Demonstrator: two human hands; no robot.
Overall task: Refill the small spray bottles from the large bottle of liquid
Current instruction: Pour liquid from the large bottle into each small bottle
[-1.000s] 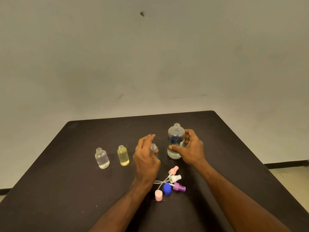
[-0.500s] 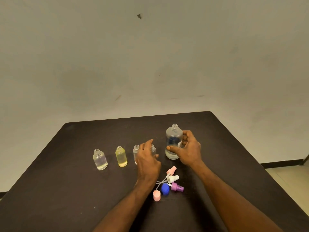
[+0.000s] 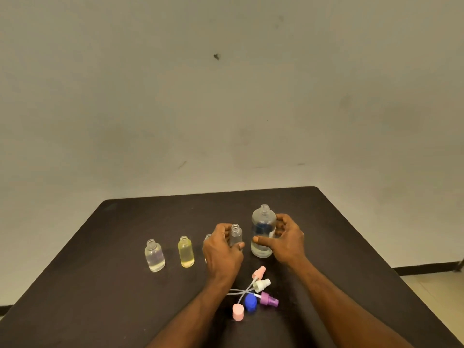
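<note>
One dark table (image 3: pixel 100 285) — plain pale wall (image 3: pixel 150 96) behind.

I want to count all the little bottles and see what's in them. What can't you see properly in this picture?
Head view only:
- A small bottle behind the left hand: only its rim shows, contents hidden.
- The small bottle the left hand grips: lower part covered by fingers, so its fill level is unclear.
- The large bottle: label partly covered by the right hand and too blurred to read.
- The spray tubes: thin and tangled, hard to count.
</note>
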